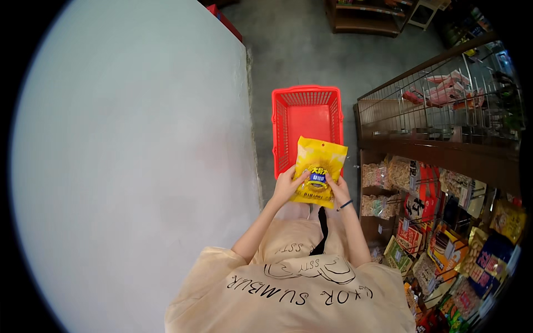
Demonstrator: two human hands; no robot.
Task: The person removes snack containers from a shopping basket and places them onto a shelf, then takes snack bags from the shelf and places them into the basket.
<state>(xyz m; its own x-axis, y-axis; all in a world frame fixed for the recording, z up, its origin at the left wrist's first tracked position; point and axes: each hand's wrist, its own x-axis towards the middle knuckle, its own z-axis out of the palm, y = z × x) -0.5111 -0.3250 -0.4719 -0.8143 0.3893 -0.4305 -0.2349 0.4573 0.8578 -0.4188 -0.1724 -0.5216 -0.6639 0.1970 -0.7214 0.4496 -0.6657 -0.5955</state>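
A yellow snack bag (321, 155) with printed writing and a hang hole at its top is held up between both hands. My left hand (287, 183) grips its left edge, the thumb lying across the front. On the opposite edge, my right hand (339, 189) has its thumb pressed on the front too; a dark band circles that wrist. Beyond the bag, a red plastic shopping basket (308, 120) rests on the floor, with nothing seen on the visible part of its bottom. The bag hides the basket's near right corner.
A pale wall (137, 145) runs along the left. To the right, a shop rack (370, 224) carries several hanging snack bags, and a wire-mesh rack panel (391, 116) holds pink packages (449, 89). Grey concrete floor (287, 54) leads to a brown shelf unit (366, 25).
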